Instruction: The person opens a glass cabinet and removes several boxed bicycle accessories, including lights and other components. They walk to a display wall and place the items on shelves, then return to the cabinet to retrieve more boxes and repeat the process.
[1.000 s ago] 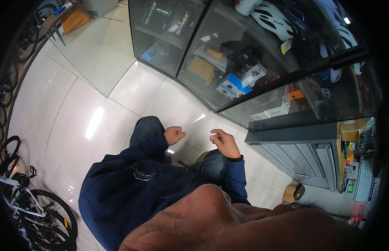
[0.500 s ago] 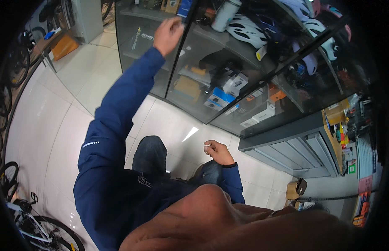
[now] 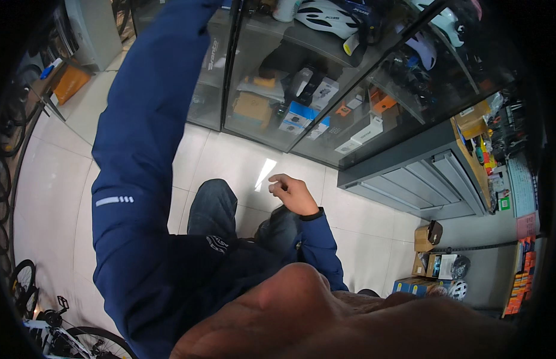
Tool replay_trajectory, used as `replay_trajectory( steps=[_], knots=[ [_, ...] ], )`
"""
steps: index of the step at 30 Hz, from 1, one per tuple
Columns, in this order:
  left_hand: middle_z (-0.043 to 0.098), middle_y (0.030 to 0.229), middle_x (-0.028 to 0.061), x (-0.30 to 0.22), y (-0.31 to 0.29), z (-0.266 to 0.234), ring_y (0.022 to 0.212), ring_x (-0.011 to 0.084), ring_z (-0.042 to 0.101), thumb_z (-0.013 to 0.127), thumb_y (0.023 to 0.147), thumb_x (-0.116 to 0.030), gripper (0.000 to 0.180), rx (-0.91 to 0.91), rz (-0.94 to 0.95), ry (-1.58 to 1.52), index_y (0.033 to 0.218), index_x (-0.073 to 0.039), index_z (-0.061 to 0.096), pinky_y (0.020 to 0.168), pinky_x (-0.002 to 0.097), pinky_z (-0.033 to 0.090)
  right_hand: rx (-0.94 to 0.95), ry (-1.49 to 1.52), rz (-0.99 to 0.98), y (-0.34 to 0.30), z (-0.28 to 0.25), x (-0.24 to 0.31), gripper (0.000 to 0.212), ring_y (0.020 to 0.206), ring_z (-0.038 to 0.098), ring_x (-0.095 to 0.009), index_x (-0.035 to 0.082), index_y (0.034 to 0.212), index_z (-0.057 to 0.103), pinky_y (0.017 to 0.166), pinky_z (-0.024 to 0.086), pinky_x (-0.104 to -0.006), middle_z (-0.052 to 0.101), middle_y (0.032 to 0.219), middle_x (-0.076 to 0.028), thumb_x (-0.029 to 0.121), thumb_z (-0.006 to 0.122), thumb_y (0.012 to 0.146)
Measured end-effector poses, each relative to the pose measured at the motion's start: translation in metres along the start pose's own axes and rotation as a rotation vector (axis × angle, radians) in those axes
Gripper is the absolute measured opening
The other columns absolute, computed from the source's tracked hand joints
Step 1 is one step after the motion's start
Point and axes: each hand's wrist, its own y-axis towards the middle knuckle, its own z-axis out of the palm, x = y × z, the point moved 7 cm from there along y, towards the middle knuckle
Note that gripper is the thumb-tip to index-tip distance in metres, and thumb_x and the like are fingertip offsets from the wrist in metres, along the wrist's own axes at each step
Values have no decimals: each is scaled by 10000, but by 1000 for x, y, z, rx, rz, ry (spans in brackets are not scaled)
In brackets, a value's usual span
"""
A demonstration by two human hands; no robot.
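Observation:
My left arm (image 3: 147, 107) in a dark blue sleeve reaches up along the left side of the glass display cabinet (image 3: 254, 137). Its hand lies beyond the top edge, so what it touches is hidden. In front of my knees hangs my right hand (image 3: 297, 195), loosely curled, with thumb and forefinger a little apart and nothing visible between them. Behind the glass, a white helmet (image 3: 327, 18) sits on a shelf. Lower down are a brown carton (image 3: 253, 109), a blue-and-white box (image 3: 298, 116) and a long white box (image 3: 369, 130).
A grey cabinet (image 3: 403, 179) with a wooden top stands at the right, tools hanging beyond it. Cartons (image 3: 427, 235) and a black-and-white helmet (image 3: 457, 290) are at the lower right. A bicycle (image 3: 54, 329) stands at the lower left. The floor is pale tile (image 3: 373, 239).
My left hand has gone up out of the picture, its arm reaching further. My right hand has shifted slightly left and up. The view has moved, so the cabinet sits higher and further left.

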Motion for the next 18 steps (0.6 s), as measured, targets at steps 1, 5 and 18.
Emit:
replay_trajectory(
  steps=[1, 5, 18],
  knots=[
    [784, 983, 193, 0, -1, -10, 949, 336, 763, 835, 851, -340, 371, 45, -49, -45, 1022, -14, 788, 860, 422, 597, 6, 6, -45, 9, 7, 7, 325, 774, 700, -204, 1, 1210, 709, 750, 553, -316, 738, 870, -123, 239, 714, 988],
    [723, 788, 75, -10, -13, -74, 765, 133, 684, 848, 899, -325, 344, 193, -179, -176, 963, -3, 745, 698, 311, 569, 37, 76, -191, 54, 36, 22, 278, 854, 728, -157, -29, 1224, 696, 783, 563, -297, 761, 934, -89, 138, 667, 1003],
    [730, 984, 58, -66, -53, -250, 846, 130, 691, 773, 979, -374, 432, 76, 39, 96, 1191, -16, 656, 760, 289, 592, -196, 271, -324, 385, 107, 30, 500, 991, 678, -127, -45, 1369, 608, 888, 567, -291, 732, 1186, -111, 171, 783, 953]
  ],
)
